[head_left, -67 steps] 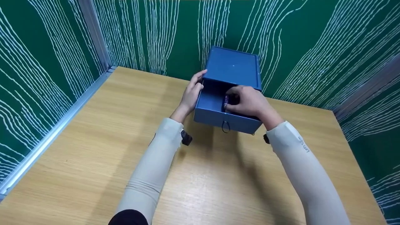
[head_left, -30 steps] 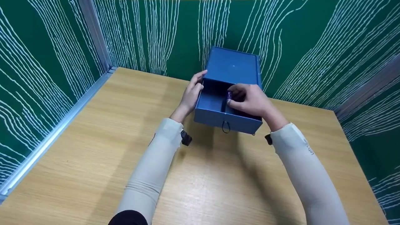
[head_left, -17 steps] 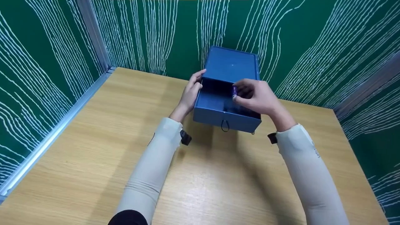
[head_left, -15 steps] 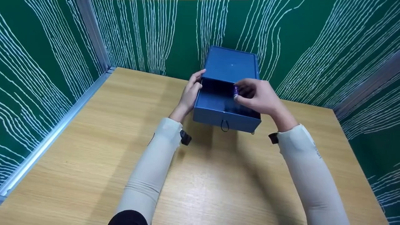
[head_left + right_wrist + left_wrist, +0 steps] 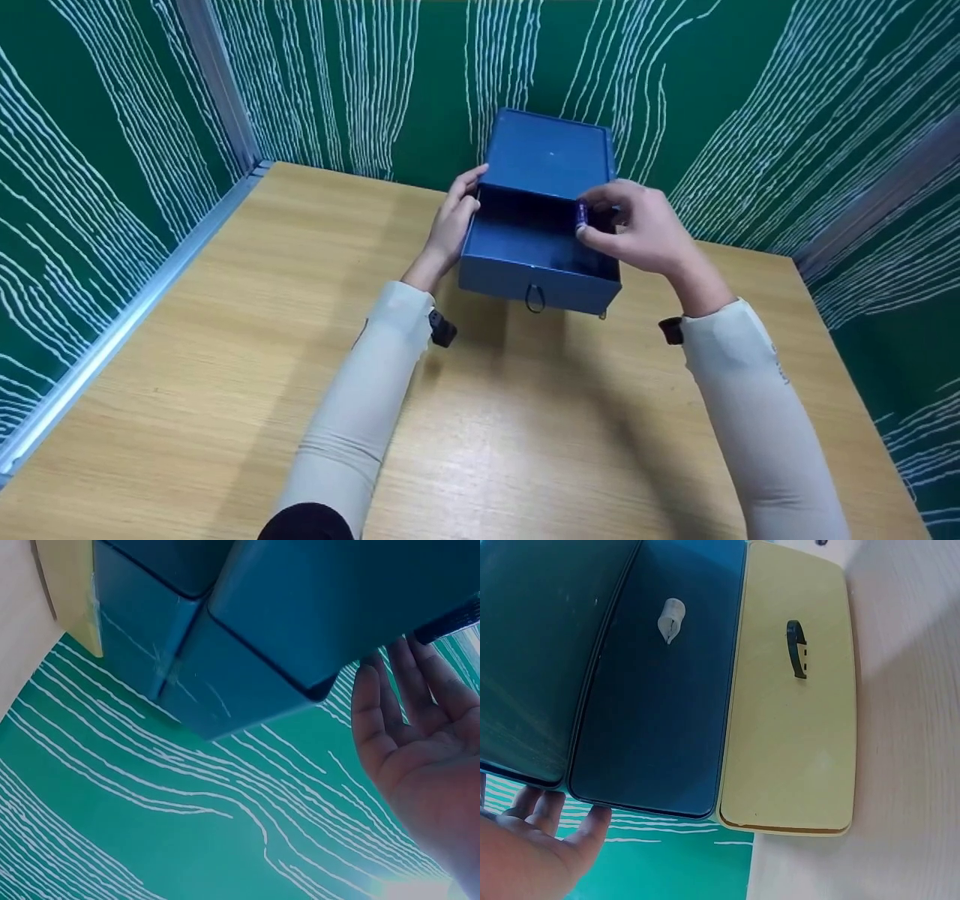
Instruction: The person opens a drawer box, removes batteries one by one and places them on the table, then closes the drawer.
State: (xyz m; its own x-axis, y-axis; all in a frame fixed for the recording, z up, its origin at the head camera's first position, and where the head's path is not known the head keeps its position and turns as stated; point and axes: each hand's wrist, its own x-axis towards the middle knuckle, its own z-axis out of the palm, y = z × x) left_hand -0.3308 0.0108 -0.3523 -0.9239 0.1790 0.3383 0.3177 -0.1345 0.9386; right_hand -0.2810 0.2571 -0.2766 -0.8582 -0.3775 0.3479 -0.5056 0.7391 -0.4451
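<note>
A blue drawer unit (image 5: 551, 150) stands at the back of the table, its top drawer (image 5: 499, 274) pulled out toward me. My left hand (image 5: 450, 225) rests against the unit's left side, fingers extended along it and thumb at the front edge. The left wrist view shows that hand's fingertips (image 5: 596, 821) at the side of the casing. Between thumb and fingers, my right hand (image 5: 649, 229) pinches a small purple battery (image 5: 582, 215), held upright over the drawer's right part. Its dark barrel (image 5: 454, 621) partly shows in the right wrist view.
A black loop handle (image 5: 535, 298) hangs on the drawer front. Below are a blue drawer front (image 5: 656, 705) with a whitish pull and a yellow drawer front (image 5: 795, 742) with a black pull. A green wall (image 5: 435, 97) with white lines stands behind the wooden table (image 5: 247, 360).
My right hand has lifted the battery from low in the drawer, moving up and to the right. The left hand stays at the unit's side.
</note>
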